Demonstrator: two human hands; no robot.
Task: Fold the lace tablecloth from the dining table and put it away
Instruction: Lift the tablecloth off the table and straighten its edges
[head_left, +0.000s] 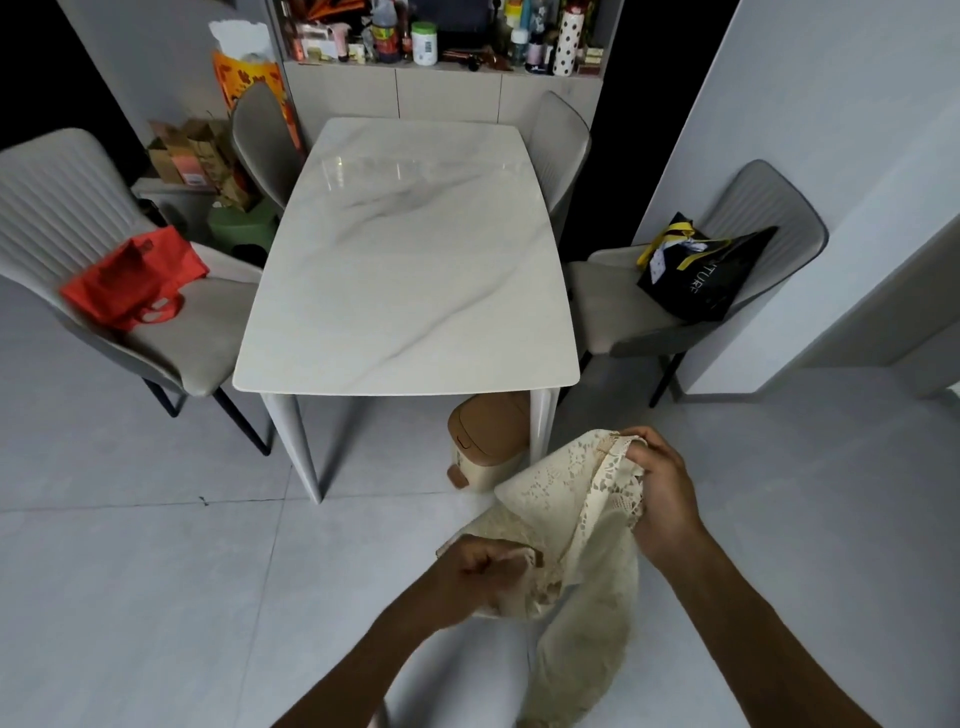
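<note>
Gripping cream lace tablecloth (576, 525) with both hands, well off the bench (405, 260) and on its near side, over the floor. Right hand (662, 493) up and farther out, fingers curled round a bunched scalloped edge, closed tight on cloth. Left hand (483, 577) lower and closer to body, fist-like, pinching another gathered part of same cloth. Between the two hands: short span of lace, running diagonally from low-left to high-right, partly doubled over. Below the left hand: rest of cloth hanging slack as a long tail toward frame bottom, end out of view. Long axis therefore mostly vertical, hanging, not laid flat. Bench top bare marble, beyond both hands; right hand the nearer one to its near-right corner. Small tan bin (485, 447) under that corner, just beyond the cloth. Judged step: mid-fold in the air, cloth already off bench, not yet a neat packet. Likely need: bringing hanging tail up to the held edges, or laying bundle on bench to square it. Risk: loose tail dragging on floor, lace snagging on fingers. Storage spot not identifiable.
</note>
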